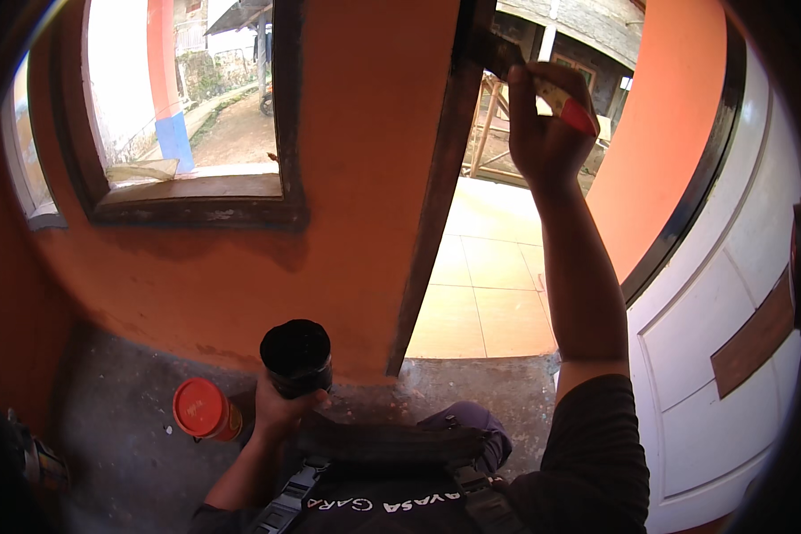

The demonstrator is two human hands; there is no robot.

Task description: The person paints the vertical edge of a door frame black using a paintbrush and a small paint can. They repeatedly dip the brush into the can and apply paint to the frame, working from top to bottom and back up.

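Observation:
Raised at the upper right, my right hand (550, 138) is closed around a paintbrush (578, 116) with a red-ended handle. Its dark bristles meet the brown door frame (443, 169) high up; the exact contact is hard to see in the shade. Low in front of my body, my left hand (279, 408) grips a black cylindrical can (316, 381). The can's mouth faces up, and its inside looks dark, so its contents cannot be made out. Orange wall (365, 178) lies between the door frame and a brown window frame (196, 212).
A tub with a red lid (200, 408) stands on the grey floor (125, 383), left of the can. At the right is a white panelled door (694, 427). Through the doorway lie pale floor tiles (472, 294). Some dark object (40, 458) sits at the lower left edge.

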